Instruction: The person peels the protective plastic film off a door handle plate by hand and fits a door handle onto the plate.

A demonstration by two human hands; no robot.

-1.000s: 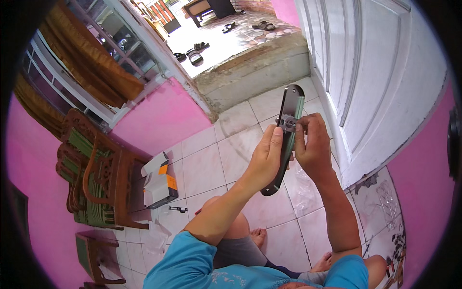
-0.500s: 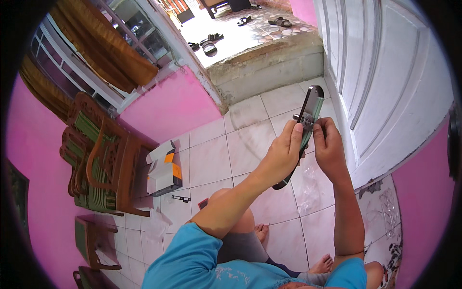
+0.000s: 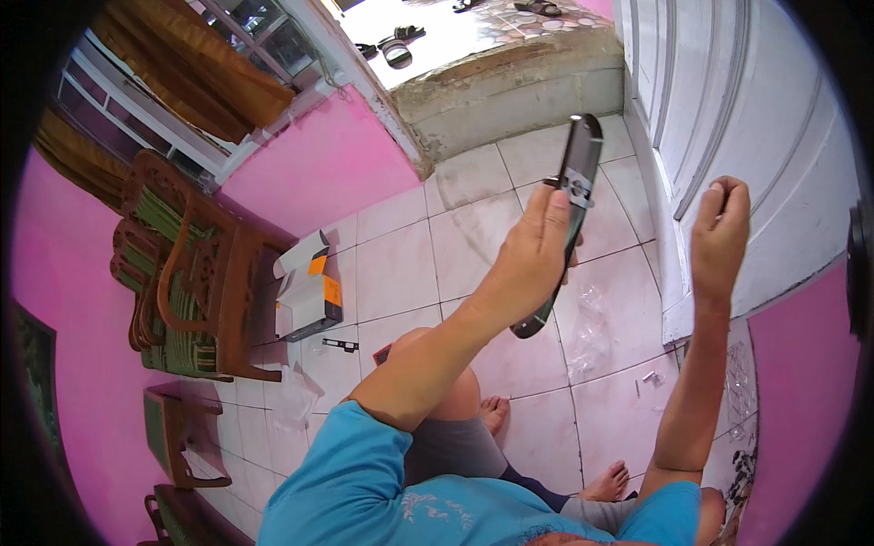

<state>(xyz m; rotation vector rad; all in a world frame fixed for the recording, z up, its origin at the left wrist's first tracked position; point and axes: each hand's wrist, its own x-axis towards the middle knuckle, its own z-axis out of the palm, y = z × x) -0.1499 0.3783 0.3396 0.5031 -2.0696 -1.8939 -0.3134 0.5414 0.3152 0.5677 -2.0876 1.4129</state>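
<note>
In my left hand (image 3: 528, 255) is a long, dark door handle plate (image 3: 584, 146) with rounded ends, held tilted over the tiled floor. My thumb presses beside the silver fitting at the plate's middle, and the fingers wrap behind it. Off to the right, apart from the plate, my right hand (image 3: 719, 232) is raised in front of the white door (image 3: 783, 173). Its fingers are curled closed; whatever is in them, if anything, is hidden.
Small metal pieces (image 3: 650, 379) and clear plastic wrapping (image 3: 590, 332) lie on the tiles. To the left are an opened box (image 3: 309, 305), a black slotted metal strip (image 3: 340, 345) and a wooden chair (image 3: 214, 300). A concrete step (image 3: 519, 100) crosses the doorway.
My right hand has left the plate and moved right and up toward the door. The left hand still holds the plate, slightly higher in view. The view has tilted down a little.
</note>
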